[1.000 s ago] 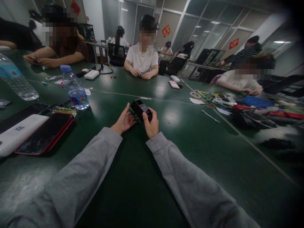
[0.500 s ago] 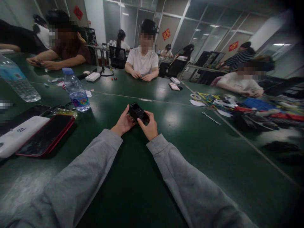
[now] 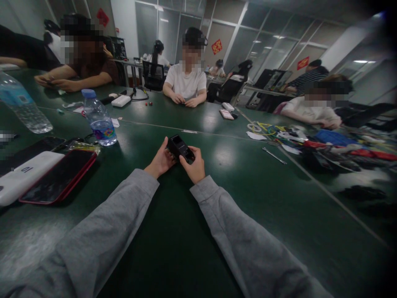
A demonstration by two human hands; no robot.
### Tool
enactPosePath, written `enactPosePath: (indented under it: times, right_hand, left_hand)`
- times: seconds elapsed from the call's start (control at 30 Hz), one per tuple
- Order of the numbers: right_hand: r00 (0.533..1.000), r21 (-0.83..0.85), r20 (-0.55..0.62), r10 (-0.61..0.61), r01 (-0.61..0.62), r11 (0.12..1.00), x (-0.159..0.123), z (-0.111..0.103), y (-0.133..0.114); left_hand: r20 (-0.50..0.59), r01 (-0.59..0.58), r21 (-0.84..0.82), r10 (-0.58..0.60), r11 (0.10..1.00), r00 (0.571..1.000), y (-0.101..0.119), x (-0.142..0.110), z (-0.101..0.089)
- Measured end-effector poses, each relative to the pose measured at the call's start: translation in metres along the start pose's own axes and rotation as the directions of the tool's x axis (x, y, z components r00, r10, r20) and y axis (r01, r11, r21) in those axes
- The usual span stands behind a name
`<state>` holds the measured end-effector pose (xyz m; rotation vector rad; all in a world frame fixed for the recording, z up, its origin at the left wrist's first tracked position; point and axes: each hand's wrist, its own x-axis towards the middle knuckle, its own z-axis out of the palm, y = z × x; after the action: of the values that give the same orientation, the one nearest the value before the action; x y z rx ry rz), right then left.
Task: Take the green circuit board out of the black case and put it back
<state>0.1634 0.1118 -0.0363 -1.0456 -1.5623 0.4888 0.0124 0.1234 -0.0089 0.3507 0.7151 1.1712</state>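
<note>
Between my two hands is a small black box-shaped device (image 3: 179,147), its top face tilted toward me and showing a dark rectangular panel with small pale markings. My left hand (image 3: 161,160) grips its left end, thumb up along the edge and fingers curled underneath. On the right end, my right hand (image 3: 194,165) holds it with the thumb on the top face and the fingers around the far side. The device's underside is hidden. Both forearms, in grey sleeves, stretch over the green table (image 3: 182,231).
Left of my arms are a red-cased phone (image 3: 60,176), a white power bank (image 3: 29,174) and two water bottles, the nearer with a blue cap (image 3: 98,118). A wrench (image 3: 274,155) and tangled cables (image 3: 288,134) lie to the right. Several people sit around, one opposite (image 3: 186,80).
The device has been turned in my hands: the green, connector-like side seen earlier is now hidden and the panel faces me more. My right thumb has shifted lower on it.
</note>
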Motion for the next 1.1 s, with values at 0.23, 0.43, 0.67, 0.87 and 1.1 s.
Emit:
enactPosePath:
  times: [0.23, 0.43, 0.67, 0.87, 1.1]
  right_hand:
    - [0.996, 0.057, 0.002, 0.085, -0.085, 0.995, 0.0012, 0.0018, 0.0084]
    - [0.994, 0.109, -0.037, 0.098, -0.093, 0.99, 0.0028, 0.001, 0.0065]
    - [0.995, 0.109, -0.048, 0.088, -0.082, 0.991, 0.0027, 0.0006, 0.0023]
    - [0.996, 0.086, -0.046, 0.077, -0.072, 0.994, 0.0018, 0.0004, 0.0014]
    - [0.995, 0.065, -0.033, 0.092, -0.09, 0.994, 0.0015, 0.0012, 0.0047]
  left_hand:
    - [0.023, -0.011, 0.041, 0.01, 0.999, 1.0, -0.0004, 0.0024, -0.0003]
    - [0.034, 0.008, 0.045, -0.01, 0.999, 0.999, -0.0005, -0.0006, 0.0043]
    - [0.048, 0.008, 0.067, -0.011, 0.998, 0.999, -0.0002, -0.0017, 0.0049]
    - [0.054, 0.005, 0.077, -0.009, 0.997, 0.999, -0.0005, 0.0005, 0.0027]
    - [0.064, -0.002, 0.075, -0.002, 0.997, 0.998, -0.0006, 0.0031, -0.0008]
